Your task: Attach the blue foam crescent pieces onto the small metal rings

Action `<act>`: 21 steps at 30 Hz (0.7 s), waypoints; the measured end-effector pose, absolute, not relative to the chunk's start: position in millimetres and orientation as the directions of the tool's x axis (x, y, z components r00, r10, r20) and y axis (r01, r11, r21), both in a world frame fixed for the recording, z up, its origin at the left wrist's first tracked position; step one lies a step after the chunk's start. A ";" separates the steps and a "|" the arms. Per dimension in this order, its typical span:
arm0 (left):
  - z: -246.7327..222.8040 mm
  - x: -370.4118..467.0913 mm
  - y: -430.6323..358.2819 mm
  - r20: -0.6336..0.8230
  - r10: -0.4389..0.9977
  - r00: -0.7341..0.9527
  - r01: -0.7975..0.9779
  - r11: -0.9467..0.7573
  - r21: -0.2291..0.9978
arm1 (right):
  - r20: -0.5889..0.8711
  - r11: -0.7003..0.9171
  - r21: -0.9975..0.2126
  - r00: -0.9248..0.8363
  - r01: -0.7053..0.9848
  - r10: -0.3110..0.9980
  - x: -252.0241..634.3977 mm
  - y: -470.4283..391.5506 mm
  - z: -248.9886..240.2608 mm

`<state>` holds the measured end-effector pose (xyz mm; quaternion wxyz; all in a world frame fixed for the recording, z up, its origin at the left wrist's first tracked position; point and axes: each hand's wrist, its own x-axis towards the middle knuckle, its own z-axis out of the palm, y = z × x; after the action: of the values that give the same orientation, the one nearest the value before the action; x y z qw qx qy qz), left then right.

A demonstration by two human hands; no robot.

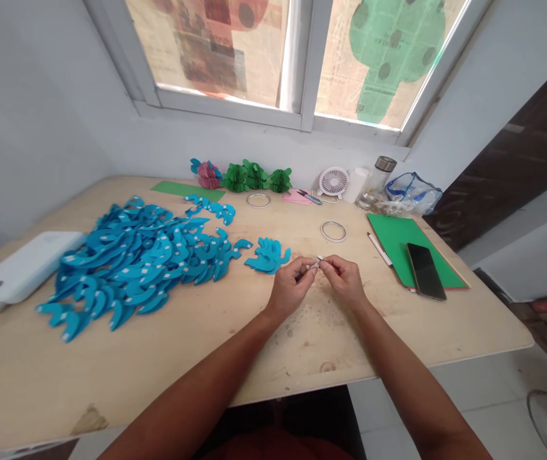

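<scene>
My left hand [292,284] and my right hand [345,281] meet above the middle of the table, fingertips pinched together. Between them is a small white piece [320,258], too small to make out fully. Just left of my left hand lies a small group of curved blue paper pieces [268,255] with white squares on them. A large pile of the same blue paper pieces [144,255] spreads over the left side. Beyond my right hand a thin white ring [333,231], like a narrow tape roll, lies flat; a second such ring [259,200] is farther back.
Along the wall stand green folded-paper figures [254,176], a pink and blue one [207,174], a small fan [333,183] and a bottle [379,174]. At right are green sheets [393,239], a phone [425,271] and a pen [379,250]. A white device [27,265] sits far left.
</scene>
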<state>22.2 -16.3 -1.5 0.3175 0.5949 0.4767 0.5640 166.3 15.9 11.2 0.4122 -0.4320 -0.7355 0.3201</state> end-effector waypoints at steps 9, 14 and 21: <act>-2.3 21.2 -14.5 0.372 0.916 -0.149 0.175 -0.346 0.922 | 0.337 0.415 -0.821 -0.254 0.391 0.906 167.2 16.3 10.6; -3.2 21.5 -14.5 0.380 0.917 -0.119 0.161 -0.359 0.919 | 0.338 0.437 -0.808 -0.298 0.394 0.893 166.1 15.1 11.3; -3.8 22.4 -14.5 0.379 0.922 -0.083 0.172 -0.361 0.916 | 0.348 0.463 -0.788 -0.328 0.405 0.878 164.2 13.6 12.2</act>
<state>22.4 -14.5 -3.8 0.3268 0.5931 0.4609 0.5736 164.2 13.6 12.2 0.3963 -0.4231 -0.7580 0.2989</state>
